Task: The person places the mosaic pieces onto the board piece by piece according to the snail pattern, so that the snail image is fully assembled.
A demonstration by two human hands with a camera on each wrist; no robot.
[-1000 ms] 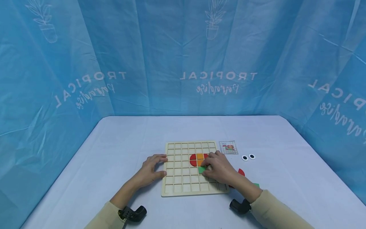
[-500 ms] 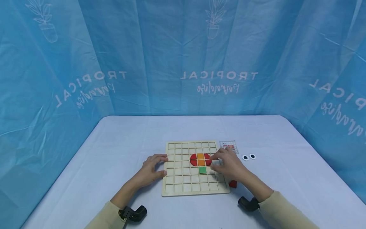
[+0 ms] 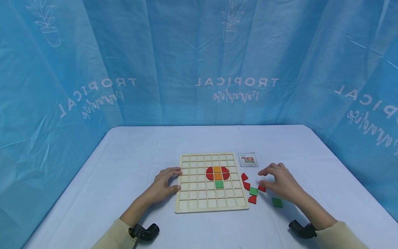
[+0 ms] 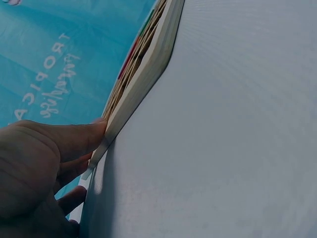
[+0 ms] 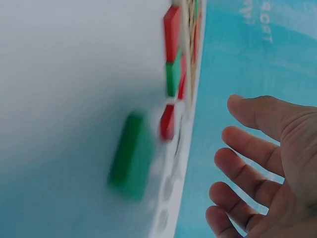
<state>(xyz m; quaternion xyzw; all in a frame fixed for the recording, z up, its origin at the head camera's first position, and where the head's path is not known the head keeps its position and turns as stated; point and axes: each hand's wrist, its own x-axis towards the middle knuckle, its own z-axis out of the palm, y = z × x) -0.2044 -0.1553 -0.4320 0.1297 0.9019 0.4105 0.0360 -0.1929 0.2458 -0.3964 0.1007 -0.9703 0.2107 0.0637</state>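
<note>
A pale wooden grid board (image 3: pixel 193 204) lies on the table with red quarter pieces (image 3: pixel 209 174), orange squares (image 3: pixel 217 176) and one green square (image 3: pixel 219 184) set in its cells. My left hand (image 3: pixel 164 186) rests at the board's left edge, its thumb (image 4: pixel 81 141) against the rim in the left wrist view. My right hand (image 3: pixel 281 182) hovers over the table right of the board, fingers spread and holding nothing. Below it are a red piece (image 3: pixel 262 188) and a loose green square (image 3: pixel 253 191). Another green square (image 5: pixel 131 156) looks blurred in the right wrist view.
Several red quarter pieces (image 3: pixel 252 199) lie along the board's right edge. A small picture card (image 3: pixel 247 159) lies beyond the board's top right corner. The white-clothed table (image 3: pixel 149 145) ends at a blue printed curtain (image 3: pixel 199 107).
My right hand has lifted off the board and moved right, uncovering the set-in pieces and the loose red and green ones. It now covers the two eye discs. My left hand has stayed put.
</note>
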